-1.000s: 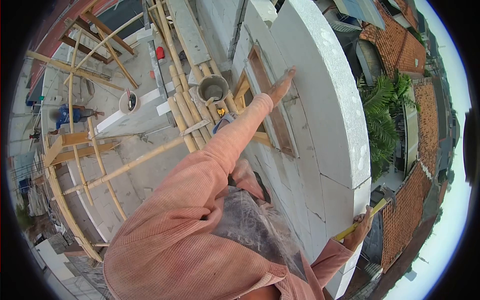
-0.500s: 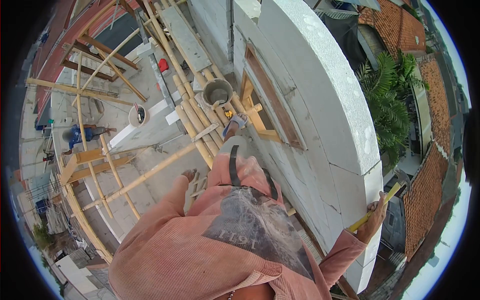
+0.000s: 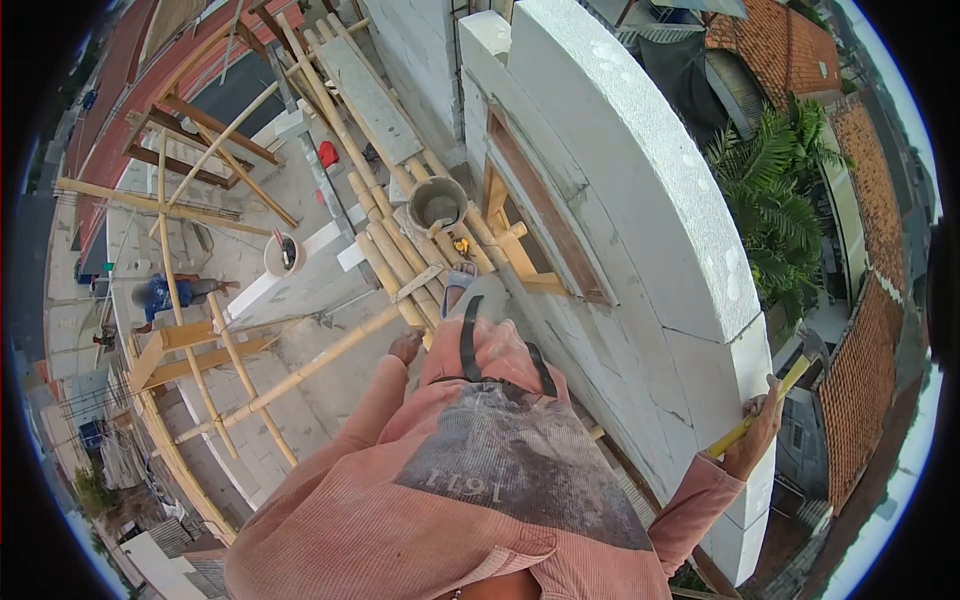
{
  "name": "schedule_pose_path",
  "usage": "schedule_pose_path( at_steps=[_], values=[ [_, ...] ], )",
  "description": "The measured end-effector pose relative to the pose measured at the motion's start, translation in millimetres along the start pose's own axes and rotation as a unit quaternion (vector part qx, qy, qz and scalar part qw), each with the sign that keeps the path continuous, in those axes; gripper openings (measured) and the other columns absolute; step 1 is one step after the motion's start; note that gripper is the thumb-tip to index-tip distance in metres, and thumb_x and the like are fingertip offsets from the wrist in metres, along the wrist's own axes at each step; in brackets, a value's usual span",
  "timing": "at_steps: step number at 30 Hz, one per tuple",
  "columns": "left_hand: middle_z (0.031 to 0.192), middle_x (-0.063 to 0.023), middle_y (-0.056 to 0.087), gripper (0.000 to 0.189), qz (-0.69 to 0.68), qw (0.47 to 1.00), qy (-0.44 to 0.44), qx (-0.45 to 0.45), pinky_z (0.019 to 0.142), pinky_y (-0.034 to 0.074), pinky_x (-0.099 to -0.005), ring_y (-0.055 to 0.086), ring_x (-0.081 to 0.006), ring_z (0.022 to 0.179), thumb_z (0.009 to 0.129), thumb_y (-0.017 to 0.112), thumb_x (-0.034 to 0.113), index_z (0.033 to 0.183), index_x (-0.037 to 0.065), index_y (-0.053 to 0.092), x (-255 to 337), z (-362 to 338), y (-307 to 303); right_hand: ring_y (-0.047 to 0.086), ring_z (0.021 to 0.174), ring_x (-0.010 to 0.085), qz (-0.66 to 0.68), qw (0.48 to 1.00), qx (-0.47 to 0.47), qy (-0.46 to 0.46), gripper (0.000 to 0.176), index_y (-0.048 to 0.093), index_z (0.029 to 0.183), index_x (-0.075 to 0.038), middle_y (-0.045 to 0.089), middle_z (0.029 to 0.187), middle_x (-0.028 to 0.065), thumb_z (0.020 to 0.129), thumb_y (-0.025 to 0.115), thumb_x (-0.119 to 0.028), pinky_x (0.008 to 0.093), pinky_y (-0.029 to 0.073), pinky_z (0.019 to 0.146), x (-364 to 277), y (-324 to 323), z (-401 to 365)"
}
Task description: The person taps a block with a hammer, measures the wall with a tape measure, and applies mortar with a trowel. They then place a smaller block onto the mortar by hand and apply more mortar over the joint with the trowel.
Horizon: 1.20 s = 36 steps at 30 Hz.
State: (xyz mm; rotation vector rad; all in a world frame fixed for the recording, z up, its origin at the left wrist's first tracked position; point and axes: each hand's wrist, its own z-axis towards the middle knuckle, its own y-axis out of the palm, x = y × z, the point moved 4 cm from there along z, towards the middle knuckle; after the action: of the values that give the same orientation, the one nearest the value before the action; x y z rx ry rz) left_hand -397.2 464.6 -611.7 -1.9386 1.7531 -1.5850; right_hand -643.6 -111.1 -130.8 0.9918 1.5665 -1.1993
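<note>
My right hand [image 3: 757, 430] is closed around the yellow handle of what looks like a hammer [image 3: 737, 437], beside the outer face of the white block wall [image 3: 700, 250]. The tool slants up and outward past the wall's edge, its far end hard to make out against the roofs. My left hand [image 3: 405, 347] hangs low beside my thigh over the scaffold. It looks empty, with the fingers loosely apart, though small and partly blurred. My sandalled foot [image 3: 460, 283] stands on the bamboo poles [image 3: 395, 262] near a grey mortar bucket [image 3: 437, 203].
A small yellow and black item [image 3: 461, 245] lies near the bucket. A plank [image 3: 370, 85] rests along the scaffold, and a wooden window frame [image 3: 545, 200] is set in the wall. Below, a person in blue [image 3: 160, 293] is near another bucket [image 3: 283, 254]. Tiled roofs [image 3: 860, 400] lie outside.
My view has shifted slightly. My left hand has moved in closer to my thigh, and my foot shows nearer to my body. My right hand keeps its hold on the hammer, whose far end shows less clearly.
</note>
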Motion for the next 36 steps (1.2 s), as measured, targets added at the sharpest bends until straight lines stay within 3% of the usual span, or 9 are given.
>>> schedule_pose_path(
  at_steps=[4, 7, 11, 14, 19, 23, 28, 31, 36],
  values=[
    [0.104, -0.0219, 0.074, 0.040, -0.031, 0.990, -0.137, 0.017, 0.090, 0.054, -0.0411, 0.069, -0.0410, 0.099, 0.102, 0.054, 0.036, 0.117, 0.002, 0.070, 39.6, 22.5, -74.3, 0.036, 0.059, 0.0033, -0.027, 0.998, 0.046, -0.019, 0.038, 0.065, 0.113, -0.004, 0.031, 0.065, -0.0076, 0.105, 0.057, -0.040, 0.0208, 0.031, 0.055, -17.6, 1.4, -6.9],
    [0.091, -0.0189, 0.076, 0.039, -0.204, 0.966, -0.137, 0.085, 0.086, 0.055, -0.0390, 0.072, -0.0362, 0.091, 0.101, 0.057, 0.038, 0.110, 0.005, 0.074, -5.9, 40.2, -63.1, 0.035, 0.053, 0.0027, -0.043, 0.996, 0.052, -0.066, 0.039, 0.064, 0.109, -0.005, 0.030, 0.063, -0.0075, 0.105, 0.055, -0.043, 0.0202, 0.029, 0.048, -44.6, 15.8, -12.2],
    [0.101, -0.0154, 0.076, 0.030, -0.025, 0.993, -0.095, 0.059, 0.085, 0.056, -0.0365, 0.072, -0.0279, 0.097, 0.095, 0.061, 0.023, 0.114, 0.002, 0.072, -17.1, 32.0, -63.0, 0.031, 0.049, 0.0015, -0.102, 0.988, 0.027, -0.115, 0.042, 0.065, 0.106, -0.006, 0.033, 0.063, -0.0074, 0.105, 0.052, -0.046, 0.0210, 0.022, 0.042, -90.8, 45.5, -29.0],
    [0.104, -0.0156, 0.074, 0.032, -0.158, 0.985, -0.058, 0.038, 0.085, 0.056, -0.0368, 0.072, -0.0274, 0.098, 0.092, 0.059, 0.018, 0.117, 0.001, 0.070, -26.4, 19.9, -45.5, 0.032, 0.053, 0.0023, -0.171, 0.971, -0.018, -0.168, 0.042, 0.065, 0.106, -0.005, 0.035, 0.065, -0.0067, 0.106, 0.052, -0.044, 0.0224, 0.022, 0.046, -109.9, 69.7, -31.4],
    [0.104, -0.0147, 0.072, 0.031, -0.307, 0.936, -0.170, 0.019, 0.085, 0.056, -0.0366, 0.071, -0.0252, 0.095, 0.090, 0.062, 0.017, 0.114, -0.002, 0.069, -21.7, -15.0, -16.1, 0.033, 0.059, 0.0052, -0.266, 0.935, -0.095, -0.213, 0.042, 0.063, 0.107, -0.001, 0.037, 0.068, -0.0039, 0.107, 0.051, -0.041, 0.0256, 0.026, 0.053, -111.7, 117.1, -31.9],
    [0.107, -0.0146, 0.070, 0.027, -0.322, 0.917, -0.235, 0.022, 0.082, 0.055, -0.0368, 0.069, -0.0243, 0.095, 0.091, 0.067, 0.018, 0.109, -0.002, 0.067, -44.1, -29.2, 12.9, 0.046, 0.060, 0.0223, -0.390, 0.879, -0.125, -0.244, 0.041, 0.060, 0.106, 0.001, 0.051, 0.068, 0.0126, 0.107, 0.049, -0.039, 0.0383, 0.041, 0.059, -94.9, 141.5, -18.5],
    [0.111, -0.0115, 0.070, 0.026, -0.377, 0.868, -0.312, 0.085, 0.078, 0.054, -0.0381, 0.067, -0.0241, 0.097, 0.093, 0.069, 0.023, 0.108, 0.002, 0.066, -51.1, -30.7, 15.9, 0.055, 0.071, 0.0494, -0.455, 0.844, -0.128, -0.253, 0.041, 0.057, 0.100, 0.000, 0.060, 0.079, 0.0308, 0.107, 0.049, -0.039, 0.0508, 0.042, 0.063, -79.5, 147.4, -10.9],
    [0.112, -0.0097, 0.070, 0.035, -0.443, 0.839, -0.300, 0.102, 0.076, 0.053, -0.0380, 0.067, -0.0232, 0.096, 0.095, 0.067, 0.037, 0.108, 0.004, 0.066, 0.8, -13.9, -29.2, 0.056, 0.073, 0.0518, -0.475, 0.825, -0.146, -0.271, 0.039, 0.056, 0.100, 0.000, 0.060, 0.080, 0.0317, 0.106, 0.051, -0.038, 0.0528, 0.040, 0.063, -75.8, 146.6, -9.4],
    [0.110, -0.0110, 0.071, 0.044, -0.271, 0.940, -0.149, 0.141, 0.081, 0.052, -0.0383, 0.068, -0.0229, 0.096, 0.099, 0.060, 0.043, 0.117, 0.003, 0.065, 38.0, 57.2, -76.3, 0.056, 0.074, 0.0520, -0.460, 0.829, -0.131, -0.291, 0.038, 0.055, 0.101, 0.000, 0.060, 0.082, 0.0326, 0.106, 0.052, -0.037, 0.0536, 0.040, 0.063, -75.2, 148.7, -15.5]
  ],
)
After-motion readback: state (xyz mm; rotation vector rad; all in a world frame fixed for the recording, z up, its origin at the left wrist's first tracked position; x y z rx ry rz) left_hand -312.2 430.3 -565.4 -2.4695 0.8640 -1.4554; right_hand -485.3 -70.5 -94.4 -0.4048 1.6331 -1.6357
